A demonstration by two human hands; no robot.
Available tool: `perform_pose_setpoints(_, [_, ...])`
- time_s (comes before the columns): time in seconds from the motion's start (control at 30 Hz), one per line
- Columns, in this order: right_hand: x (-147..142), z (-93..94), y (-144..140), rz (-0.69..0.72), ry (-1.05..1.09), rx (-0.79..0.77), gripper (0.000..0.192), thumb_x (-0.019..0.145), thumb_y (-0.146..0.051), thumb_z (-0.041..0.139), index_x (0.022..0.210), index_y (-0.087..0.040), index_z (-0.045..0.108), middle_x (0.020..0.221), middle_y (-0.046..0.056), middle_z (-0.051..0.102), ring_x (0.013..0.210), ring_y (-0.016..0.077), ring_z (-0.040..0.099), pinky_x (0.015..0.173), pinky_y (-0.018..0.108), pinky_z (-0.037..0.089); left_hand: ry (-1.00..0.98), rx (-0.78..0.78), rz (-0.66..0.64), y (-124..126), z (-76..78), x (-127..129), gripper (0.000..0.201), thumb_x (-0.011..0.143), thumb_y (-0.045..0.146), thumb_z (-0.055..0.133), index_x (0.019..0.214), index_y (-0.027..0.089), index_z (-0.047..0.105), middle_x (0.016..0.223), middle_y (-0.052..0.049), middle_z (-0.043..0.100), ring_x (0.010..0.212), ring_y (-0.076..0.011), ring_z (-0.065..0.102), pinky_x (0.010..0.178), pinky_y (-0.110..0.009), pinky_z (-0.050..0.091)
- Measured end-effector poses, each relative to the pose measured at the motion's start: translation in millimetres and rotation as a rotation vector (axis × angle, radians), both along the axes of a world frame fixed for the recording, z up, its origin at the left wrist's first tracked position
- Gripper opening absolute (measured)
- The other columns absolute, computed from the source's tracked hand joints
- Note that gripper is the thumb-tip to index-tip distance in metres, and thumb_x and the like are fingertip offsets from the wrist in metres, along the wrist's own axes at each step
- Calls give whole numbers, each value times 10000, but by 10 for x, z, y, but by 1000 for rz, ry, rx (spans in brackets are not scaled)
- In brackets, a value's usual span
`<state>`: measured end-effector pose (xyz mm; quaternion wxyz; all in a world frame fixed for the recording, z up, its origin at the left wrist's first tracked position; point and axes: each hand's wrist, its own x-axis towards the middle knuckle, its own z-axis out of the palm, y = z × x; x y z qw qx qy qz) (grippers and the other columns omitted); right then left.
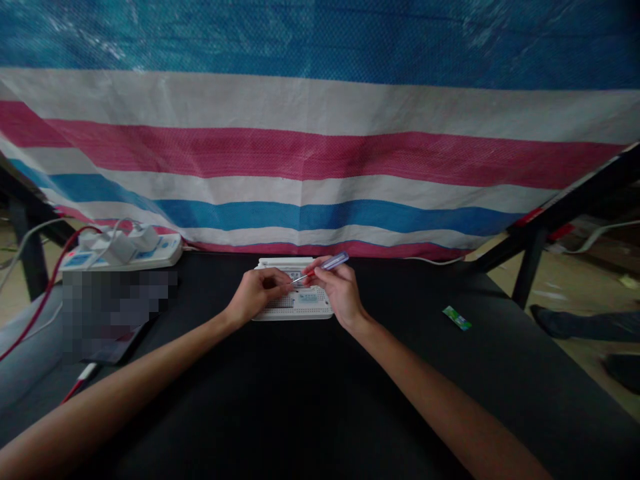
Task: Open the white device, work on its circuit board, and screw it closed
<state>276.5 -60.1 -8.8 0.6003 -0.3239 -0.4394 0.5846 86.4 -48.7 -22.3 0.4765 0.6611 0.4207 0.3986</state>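
A white router-like device [313, 308] with rows of vent holes and printed labels lies on the black table in front of me. My right hand [341, 287] grips a screwdriver [334, 261] with a clear purplish and red handle, its thin metal shaft slanting down to the left over the device. Close to the screwdriver's tip, my left hand [257, 291] has its thumb and fingers pinched together above the device's left side. Whatever those fingertips hold, if anything, is too small to make out.
On the left stand a white power strip [167, 252] with plugged-in adapters and a dark, partly blurred-out tablet-like device [120, 320] beside a red cable [47, 293]. A small green packet [457, 318] lies to the right. Striped sheeting [300, 153] hangs behind; a person's leg [575, 325] shows at far right.
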Motion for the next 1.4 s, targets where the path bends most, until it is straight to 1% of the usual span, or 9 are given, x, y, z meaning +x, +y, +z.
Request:
perform_pose_setpoints(0.13, [14,11,-2,18,23,10,247,783,-406,713,750,-161,704,756,51,724,625,174,681,644,307,545,-15,-2,6,7,-9,-4,228,728,349,771,781,138,704,668,-25,674,564,-112,567,527,-215,447])
perform_pose_setpoints(0.2, [23,22,-2,32,10,10,268,779,-423,712,738,-159,710,750,60,728,619,177,682,626,304,543,-23,-4,12,8,1,-7,225,726,343,772,776,134,705,673,-29,676,564,-112,568,532,-220,456])
perform_pose_setpoints(0.43, [31,76,-26,90,-28,-13,221,716,-384,737,678,-168,704,747,50,736,618,196,686,617,327,555,-114,-24,45,23,35,-8,267,689,365,812,773,132,711,709,-39,697,578,-114,593,563,-232,499])
perform_pose_setpoints(0.63, [22,73,-45,34,-33,36,172,722,-354,713,701,-184,711,759,37,734,643,192,681,656,338,544,-187,-93,105,39,12,-16,430,643,474,841,879,135,725,724,-43,707,601,-143,626,567,-256,520])
perform_pose_setpoints(0.73, [25,61,-49,12,-27,64,157,734,-338,696,706,-184,707,761,41,731,635,189,675,652,342,534,-170,-78,114,42,20,-25,419,659,498,824,841,135,721,678,-36,685,601,-144,616,577,-258,512])
perform_pose_setpoints(0.97, [21,74,-126,-8,-97,216,146,811,-318,649,771,-196,718,807,49,730,664,202,675,694,366,521,-201,-97,104,30,33,-6,448,688,563,786,731,141,644,616,-4,608,522,-101,528,495,-219,448])
perform_pose_setpoints(1.17, [27,105,-256,-2,-324,402,201,878,-363,602,838,-211,725,876,72,736,763,227,690,747,379,522,-92,-100,45,15,50,-6,536,837,655,577,629,163,536,514,20,493,429,-69,401,393,-183,301])
perform_pose_setpoints(1.27, [39,111,-285,18,-408,497,213,897,-360,573,862,-219,730,862,77,739,846,254,693,804,401,520,-78,-101,32,8,63,-3,548,851,675,540,636,172,509,509,28,470,419,-68,374,380,-184,259])
perform_pose_setpoints(1.4, [42,115,-287,23,-442,532,213,908,-338,557,883,-225,735,897,77,742,876,255,694,824,398,518,-84,-94,-2,4,69,12,552,839,688,549,651,173,498,524,33,473,432,-66,362,396,-188,257])
